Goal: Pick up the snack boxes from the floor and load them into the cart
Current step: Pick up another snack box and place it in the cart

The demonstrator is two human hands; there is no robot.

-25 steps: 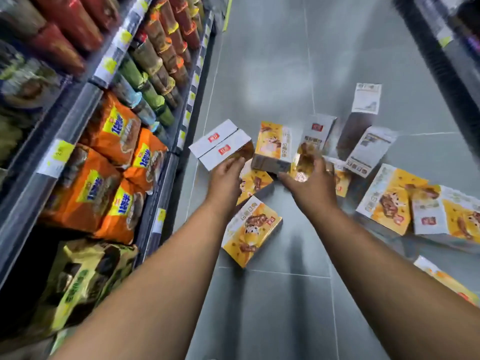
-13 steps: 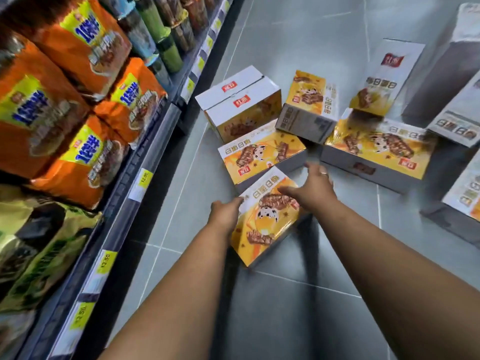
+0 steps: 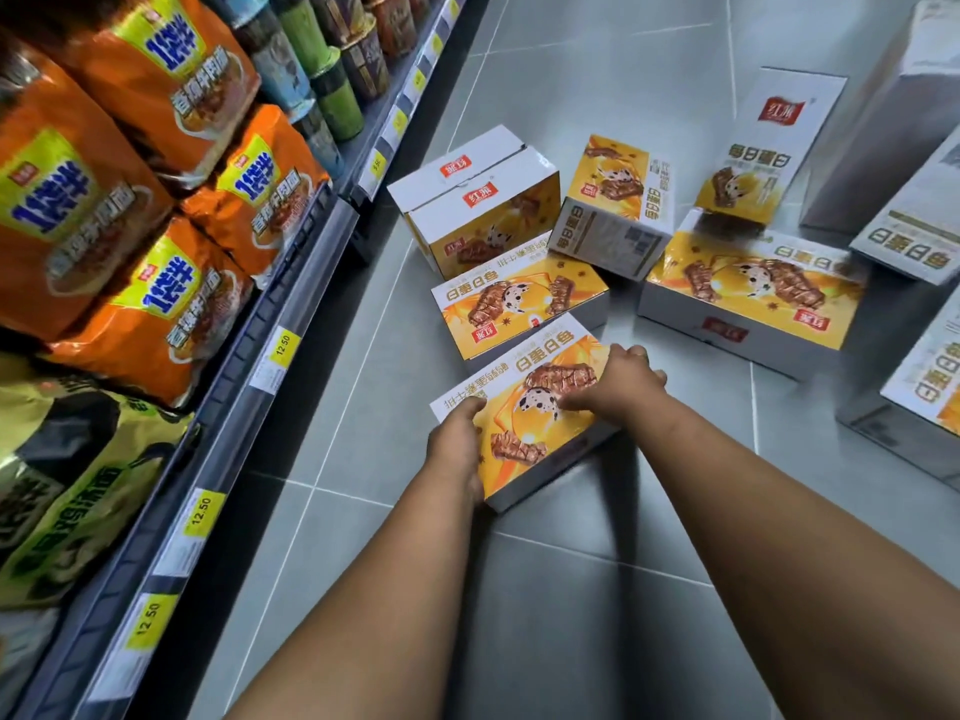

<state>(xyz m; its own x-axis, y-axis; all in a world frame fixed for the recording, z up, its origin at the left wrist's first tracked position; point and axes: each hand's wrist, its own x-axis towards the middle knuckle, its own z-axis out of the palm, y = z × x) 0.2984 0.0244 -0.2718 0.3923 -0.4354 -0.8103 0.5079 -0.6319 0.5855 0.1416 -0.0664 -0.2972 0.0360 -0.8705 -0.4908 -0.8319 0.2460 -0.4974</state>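
Observation:
Several yellow-and-white snack boxes lie scattered on the grey tiled floor. The nearest snack box [image 3: 524, 407] lies flat between my hands. My left hand [image 3: 454, 441] grips its near left edge, thumb on the top face. My right hand [image 3: 618, 384] grips its far right side, fingers curled over the edge. Just beyond lies a second flat box [image 3: 519, 298]. An upright box [image 3: 478, 200], a tilted box [image 3: 613, 220] and a wide flat box [image 3: 753, 293] sit further back. No cart is in view.
A store shelf [image 3: 249, 356] runs along the left, holding orange noodle packs [image 3: 171, 314], green bags and cup noodles, with yellow price tags on its rail. More boxes [image 3: 914, 226] crowd the right edge. Bare tiles [image 3: 545, 615] lie near my arms.
The view dropped closer to the floor. My hands came back from the far boxes to the nearest box and now grip its two sides.

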